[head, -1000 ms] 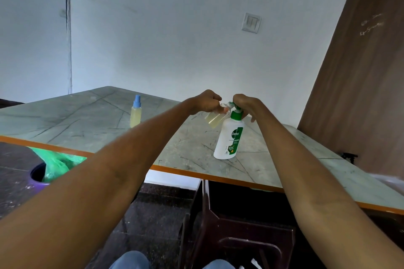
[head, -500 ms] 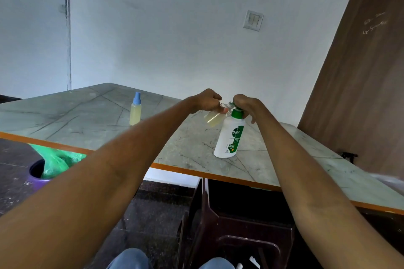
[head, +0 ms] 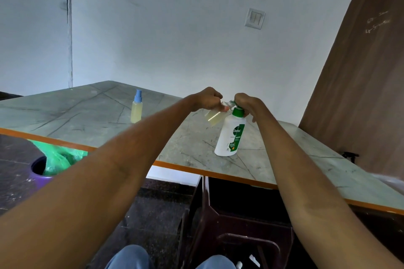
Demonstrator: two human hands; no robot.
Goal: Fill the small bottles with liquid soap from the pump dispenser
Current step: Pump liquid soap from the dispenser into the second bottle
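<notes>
On the marble-patterned table (head: 91,116), near its orange front edge, the white pump dispenser (head: 229,135) with a green collar is seen standing upright. Its pump head is covered by the right hand (head: 246,102), whose fingers are curled over the top. A small clear bottle (head: 215,117) with yellowish liquid is held tilted by the left hand (head: 207,99), the fingers closed around its neck, and its mouth is kept just beside the dispenser nozzle. A second small bottle (head: 136,108) with a blue spray cap is placed upright on the table, well apart to the left. Below the table a purple bin (head: 40,176) with a green bag is visible.
</notes>
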